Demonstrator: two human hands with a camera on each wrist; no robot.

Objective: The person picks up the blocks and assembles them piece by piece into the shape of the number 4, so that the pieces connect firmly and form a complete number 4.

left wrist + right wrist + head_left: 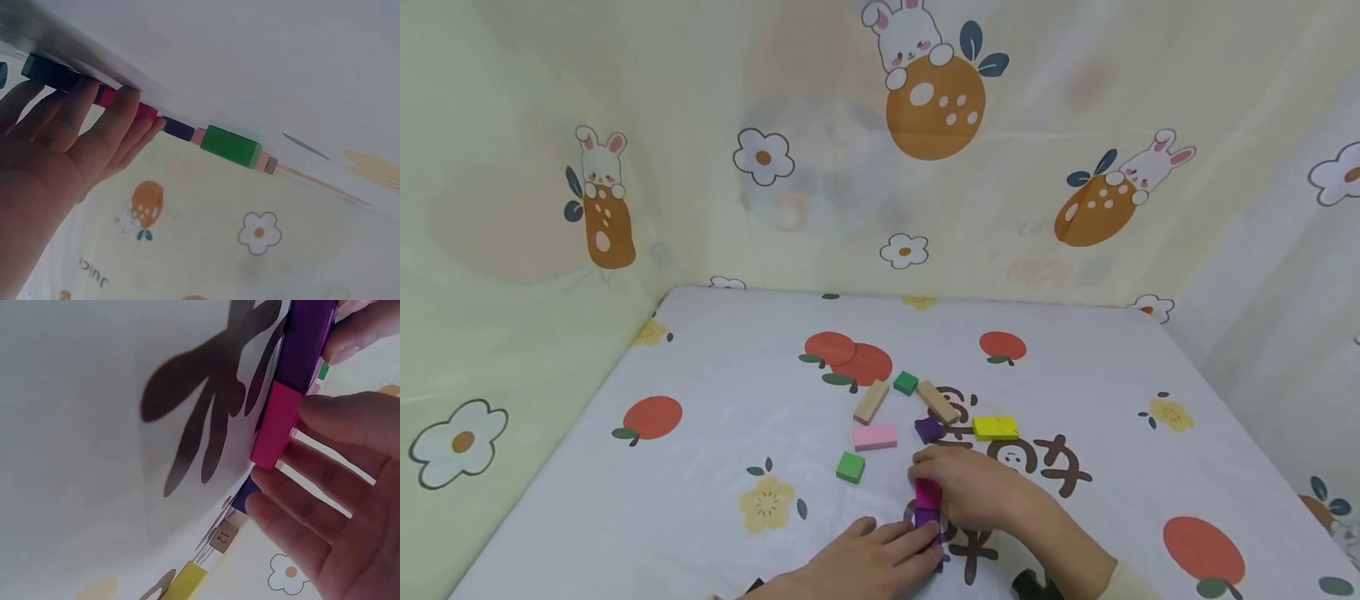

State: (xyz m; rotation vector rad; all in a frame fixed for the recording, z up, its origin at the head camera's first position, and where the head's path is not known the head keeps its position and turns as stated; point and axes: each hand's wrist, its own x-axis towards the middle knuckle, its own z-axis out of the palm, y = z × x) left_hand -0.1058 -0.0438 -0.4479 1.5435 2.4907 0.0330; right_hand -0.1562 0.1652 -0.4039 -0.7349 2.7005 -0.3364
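A magenta block (928, 493) stands end to end with a purple block (927, 522) in a line near the table's front. My right hand (981, 492) holds the magenta block, its thumb along one side and fingertips around the far end. My left hand (880, 560) lies with extended fingers against the purple block, covering part of it. The right wrist view shows the magenta block (275, 425) touching the purple block (305, 350), beside my right hand (356, 456). In the left wrist view, my left hand's (75, 134) fingers partly hide the row.
Beyond the hands lie a small purple block (928, 430), a pink block (875, 437), two wooden blocks (871, 402) (937, 402), two green blocks (850, 467) (906, 383) and a yellow block (996, 428). A dark object (1033, 586) is at the front edge.
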